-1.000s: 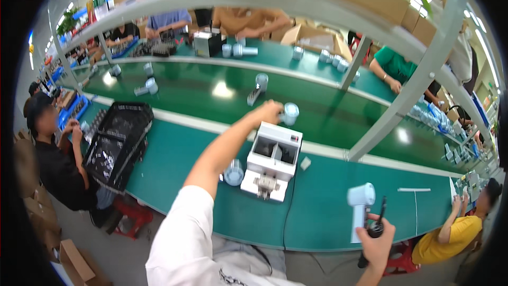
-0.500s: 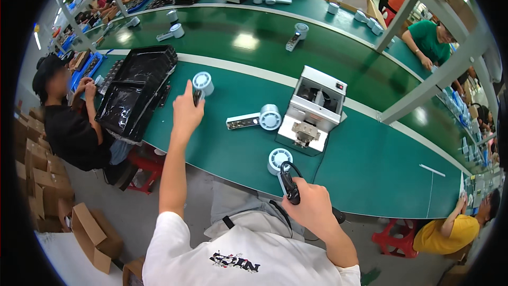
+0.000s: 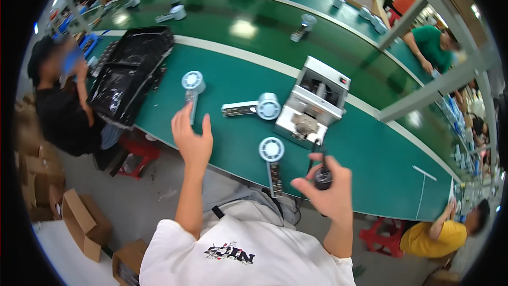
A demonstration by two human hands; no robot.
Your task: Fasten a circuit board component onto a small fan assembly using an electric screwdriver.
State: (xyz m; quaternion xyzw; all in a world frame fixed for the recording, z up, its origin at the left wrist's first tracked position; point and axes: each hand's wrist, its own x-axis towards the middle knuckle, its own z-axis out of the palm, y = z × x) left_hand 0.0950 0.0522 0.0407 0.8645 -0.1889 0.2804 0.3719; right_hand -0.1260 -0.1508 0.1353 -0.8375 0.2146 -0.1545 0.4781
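Left hand wide, right hand gripping a black tool, a careless swing risked clipping the near fan.

The left hand is now more open and farther back from the left fan, while the right hand has moved the black tool from the near fan toward the machine.

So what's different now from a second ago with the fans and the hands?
The left hand brought the left fan over from beyond the white machine, set it on the table and opened. The right hand moved rightward, leaving the near fan at the table's front edge, still gripping the black tool. The white machine and middle fan stayed put.
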